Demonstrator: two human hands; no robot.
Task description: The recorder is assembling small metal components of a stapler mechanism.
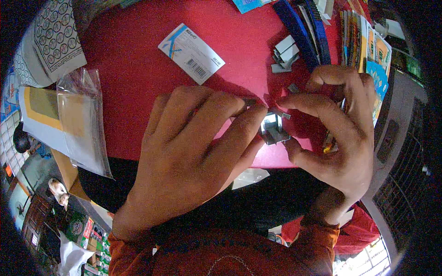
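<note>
A small shiny silver-and-dark angular piece point(275, 129) is held between my two hands over a red work surface point(122, 60). My left hand point(202, 142) has its fingers curled, with thumb and forefinger pinching at the piece's left side. My right hand point(340, 133) grips at its right with thumb and forefinger, other fingers bent. Small grey bits point(286, 116) sit by my right fingertips, partly hidden. A white-and-blue label card with a barcode point(191, 53) lies above my left hand. Several white-grey small pieces point(284, 53) are piled to the upper right.
Blue curved strips point(294, 27) and stacked colourful packs point(373, 46) are at the right. Clear plastic bags with papers point(69, 119) and a patterned sheet point(53, 41) lie left. Below the surface's edge, a white-and-brown animal point(59, 191) is on the floor.
</note>
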